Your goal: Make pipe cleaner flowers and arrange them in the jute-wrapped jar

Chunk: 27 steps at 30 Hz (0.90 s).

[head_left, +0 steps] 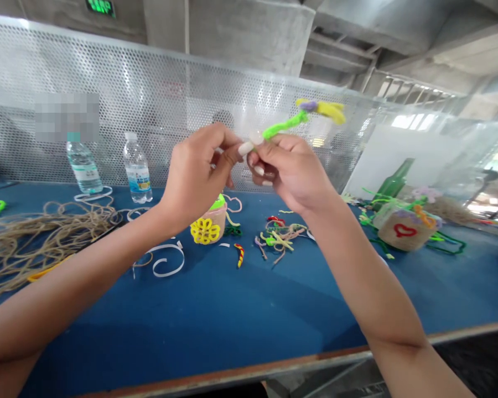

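Observation:
Raised above the table, a pipe-cleaner flower has a fuzzy green stem and a yellow and purple head pointing up to the right. My right hand is closed, pinching the stem between thumb and fingers. My left hand is closed too, its thumb and fingertips meeting the right fingertips at the stem's lower end, which is mostly covered. Below and behind the left hand stands a twine-wrapped pot with a yellow pipe-cleaner blossom on its side.
Tangled twine covers the table's left, near two water bottles. Pipe-cleaner scraps and a white curled strip lie mid-table. At right are a heart-marked pot and a green bottle. A perforated screen rises behind.

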Tool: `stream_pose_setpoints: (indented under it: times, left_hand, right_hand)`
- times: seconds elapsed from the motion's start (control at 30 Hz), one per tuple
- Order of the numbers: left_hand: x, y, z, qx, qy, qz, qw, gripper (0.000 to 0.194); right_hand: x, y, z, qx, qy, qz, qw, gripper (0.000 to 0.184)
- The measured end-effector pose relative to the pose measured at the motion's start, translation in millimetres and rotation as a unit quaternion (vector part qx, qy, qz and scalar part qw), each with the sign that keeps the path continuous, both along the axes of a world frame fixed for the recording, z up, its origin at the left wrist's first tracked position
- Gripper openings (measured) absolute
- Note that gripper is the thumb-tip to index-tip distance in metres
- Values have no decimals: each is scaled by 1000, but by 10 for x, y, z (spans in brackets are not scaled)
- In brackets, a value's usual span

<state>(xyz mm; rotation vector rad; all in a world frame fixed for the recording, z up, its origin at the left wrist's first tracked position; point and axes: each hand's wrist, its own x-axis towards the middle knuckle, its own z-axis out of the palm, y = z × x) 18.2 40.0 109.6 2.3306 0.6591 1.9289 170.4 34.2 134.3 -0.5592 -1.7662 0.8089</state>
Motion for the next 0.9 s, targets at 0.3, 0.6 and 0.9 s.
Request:
stream_pose_setpoints:
  times: [0.3,0.6,0.9]
  left_hand:
    - [-7,-120,121,-88,26,-69,993,20]
    - [146,-26,-123,-49,137,-7,989,21]
    - [1498,794,-635,-194,521,66,828,28]
  right_hand:
    - [100,-29,54,17,-77,-1,997,39]
    - [480,40,-89,-16,-106,-49,993,36]
    - [1885,787,-1010,-183,180,-479,840,27]
